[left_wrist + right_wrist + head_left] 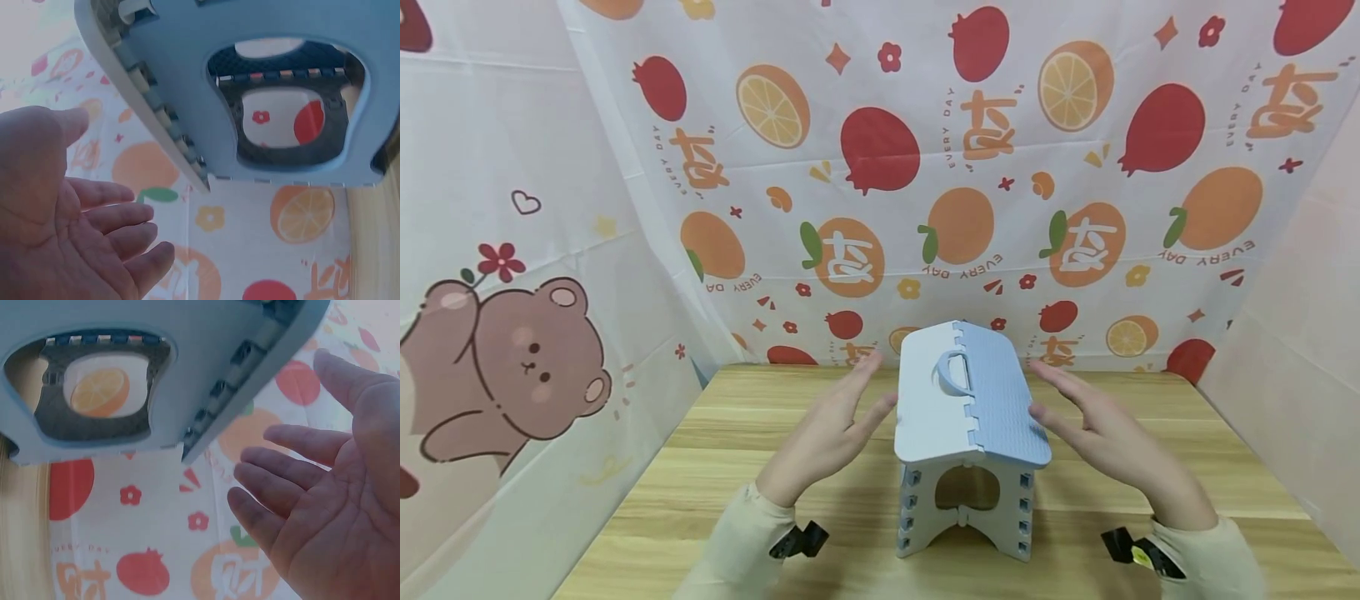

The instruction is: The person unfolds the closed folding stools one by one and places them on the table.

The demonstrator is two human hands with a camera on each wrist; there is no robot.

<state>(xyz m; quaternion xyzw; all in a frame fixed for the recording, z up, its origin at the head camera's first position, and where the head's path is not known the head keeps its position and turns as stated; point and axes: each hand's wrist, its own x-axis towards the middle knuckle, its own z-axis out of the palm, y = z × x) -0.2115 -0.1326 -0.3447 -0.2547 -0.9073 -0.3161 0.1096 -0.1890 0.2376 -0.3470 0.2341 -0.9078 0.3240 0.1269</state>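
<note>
A pale blue and white plastic folding stool [936, 400] stands on its legs on the table, its two top halves raised into a low ridge like a roof. A blue carry handle [953, 375] shows at the ridge. To its left is my left hand [827, 433], fingers extended and palm facing the stool. My right hand [1108, 429] mirrors it on the other side, thumb tip right at the edge of the top in the head view. In both wrist views the fingers are spread beside the stool's blue underside [181, 75], and nothing is held.
The wood-grain table [752, 450] lies under the stool. Behind it hangs a white fruit-print cloth [820, 183], and a cloth with a bear [535, 367] covers the left side. Each wrist wears a black strap, the left strap [797, 542] near the sleeve cuff.
</note>
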